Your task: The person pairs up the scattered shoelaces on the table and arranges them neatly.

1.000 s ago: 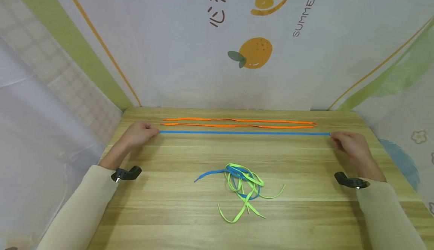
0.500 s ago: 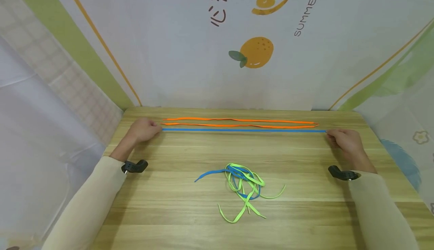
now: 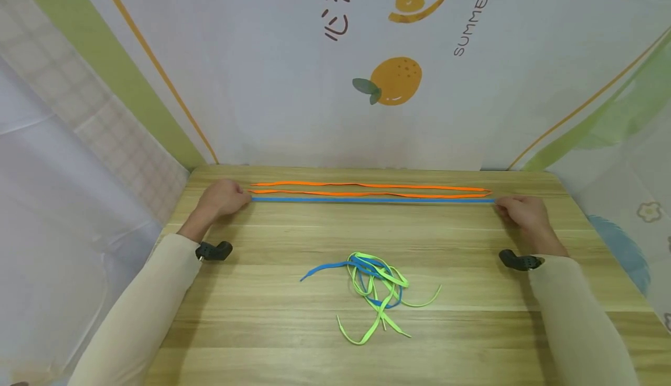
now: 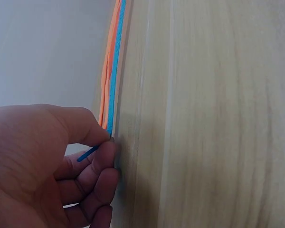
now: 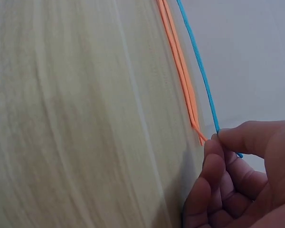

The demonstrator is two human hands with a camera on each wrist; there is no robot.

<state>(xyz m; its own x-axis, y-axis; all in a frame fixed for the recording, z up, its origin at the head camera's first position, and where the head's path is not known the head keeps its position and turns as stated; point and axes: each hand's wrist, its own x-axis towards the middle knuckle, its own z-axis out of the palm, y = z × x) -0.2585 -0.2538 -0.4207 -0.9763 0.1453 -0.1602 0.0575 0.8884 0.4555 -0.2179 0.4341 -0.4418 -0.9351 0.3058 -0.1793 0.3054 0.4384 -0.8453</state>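
A flat blue shoelace (image 3: 367,200) stretches straight between my two hands. My left hand (image 3: 222,198) pinches one end between thumb and forefinger, and the lace's tip (image 4: 87,154) pokes out inside the fingers. At the other end my right hand (image 3: 524,214) pinches it the same way, its tip (image 5: 240,155) showing past the thumb. Just behind the blue lace, two orange shoelace strands (image 3: 293,183) lie side by side along the table, meeting at their right end. The right wrist view shows that orange end (image 5: 194,121) close to my fingertips.
Toward the middle of the wooden table (image 3: 251,328) lies a loose tangle of green laces (image 3: 390,298) and a blue lace (image 3: 325,267). A white printed curtain (image 3: 293,112) hangs at the table's back edge, with more cloth at both sides.
Both hands have moved toward the back of the table, bringing the blue shoelace closer to the orange strands. They have also come nearer each other, the right hand shifting left the most.
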